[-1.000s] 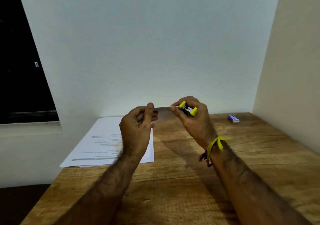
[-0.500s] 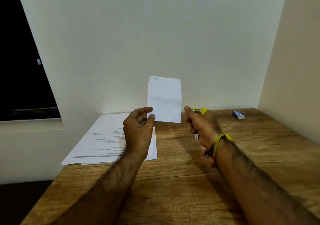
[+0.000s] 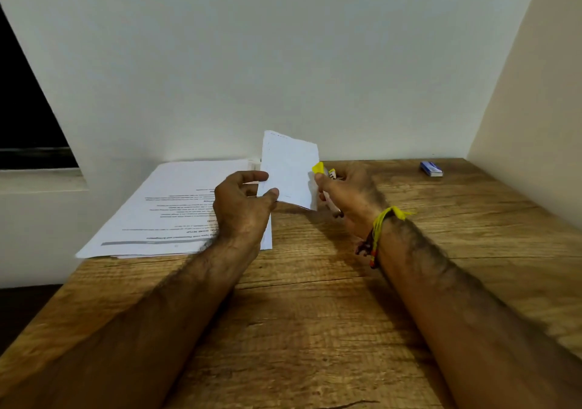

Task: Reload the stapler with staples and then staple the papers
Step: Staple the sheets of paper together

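Wood table (image 3: 315, 330) w/ paper stack (image 3: 176, 210), staple box (image 3: 431, 168).

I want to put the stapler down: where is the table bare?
Bare wood lies between the right hand and the staple box, and across the table near edge between the forearms. Crowded: the paper stack far left.

Single view, head-worn, wide-angle. Looks forward and down from above the near edge of the table (image 3: 315, 330), facing the wall (image 3: 283, 46) behind it. Both forearms enter from the bottom corners and run up to mid-frame; left hand (image 3: 242, 207) and right hand (image 3: 349, 194) sit near centre, close to the lens. Side wall (image 3: 535, 93) closes the right edge; a dark window (image 3: 22, 109) cuts the left edge. Straight lines bow toward the borders.
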